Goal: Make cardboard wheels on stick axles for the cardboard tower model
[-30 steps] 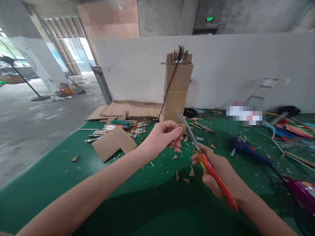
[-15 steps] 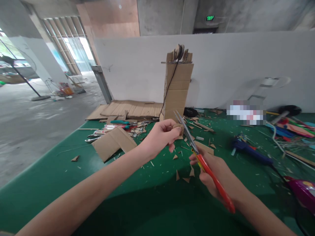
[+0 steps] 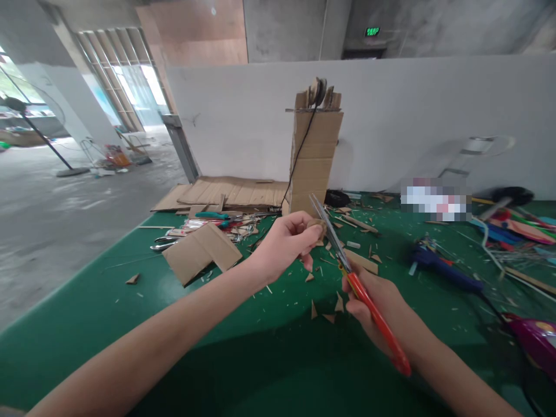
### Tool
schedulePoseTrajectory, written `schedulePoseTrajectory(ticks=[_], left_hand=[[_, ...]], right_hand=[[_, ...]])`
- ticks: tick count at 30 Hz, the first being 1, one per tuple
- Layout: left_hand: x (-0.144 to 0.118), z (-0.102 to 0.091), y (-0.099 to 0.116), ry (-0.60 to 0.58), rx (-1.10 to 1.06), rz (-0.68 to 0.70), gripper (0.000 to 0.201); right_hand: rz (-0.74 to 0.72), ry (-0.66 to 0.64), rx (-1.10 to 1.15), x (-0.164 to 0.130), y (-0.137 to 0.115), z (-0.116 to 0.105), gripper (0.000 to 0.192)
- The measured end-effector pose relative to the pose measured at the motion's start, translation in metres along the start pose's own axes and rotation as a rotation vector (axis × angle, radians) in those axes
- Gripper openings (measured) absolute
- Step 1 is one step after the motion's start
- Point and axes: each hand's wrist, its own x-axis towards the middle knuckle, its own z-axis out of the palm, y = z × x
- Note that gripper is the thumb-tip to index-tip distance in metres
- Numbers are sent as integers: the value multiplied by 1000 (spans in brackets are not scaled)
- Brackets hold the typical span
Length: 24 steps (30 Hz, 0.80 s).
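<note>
My left hand (image 3: 292,240) pinches a small piece of cardboard (image 3: 320,225) between thumb and fingers above the table's middle. Wrapped round red-handled scissors (image 3: 369,301), my right hand (image 3: 377,292) is closed, with the blades pointing up and away. The blades lie against the right edge of the cardboard piece; whether they bite into it I cannot make out. Small triangular cardboard scraps (image 3: 329,318) lie on the green table (image 3: 243,359) below my hands. Behind them stands a tall cardboard tower (image 3: 316,150) with a black cord and a round wheel at its top.
Left of my hands lie a bent cardboard piece (image 3: 195,255) and teal-handled pliers (image 3: 212,215). Flat cardboard sheets (image 3: 243,191) rest at the back. To the right are a blue glue gun (image 3: 447,269), a purple tool (image 3: 536,336) and a pile of coloured odds and ends.
The scissors' handles have drawn closer together as my right hand squeezes, and the blades have narrowed. My left hand holds the cardboard in nearly the same spot.
</note>
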Motion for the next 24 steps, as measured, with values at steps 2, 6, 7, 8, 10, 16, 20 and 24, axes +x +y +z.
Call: schedulePoseTrajectory(ticks=[2,6,7,8,10,16,20,24], left_hand=[[0,-2,1,-21,0,-2,27],[1,-6,5,-81,20,0,25],[1,-7,7,-94,28,1,24],[1,-8,9,-106,35,1,23],[1,-9,13,-124,51,3,21],[1,-10,19,-125,155,-17,21],[2,-11,14,-66,189,-25,20],[4,-13,7,-20,201,-36,19]], right_hand=[[-19,7,-26,1,-1,-1,65],[-49,19,-107,1,-1,-6,80],[-42,18,-128,1,-1,-8,83],[-34,15,-147,1,-1,-9,85],[-30,15,-173,1,-2,-10,85],[-128,84,-183,1,-2,-7,69],[-89,153,-199,3,1,-8,61],[9,218,-15,3,3,-8,53]])
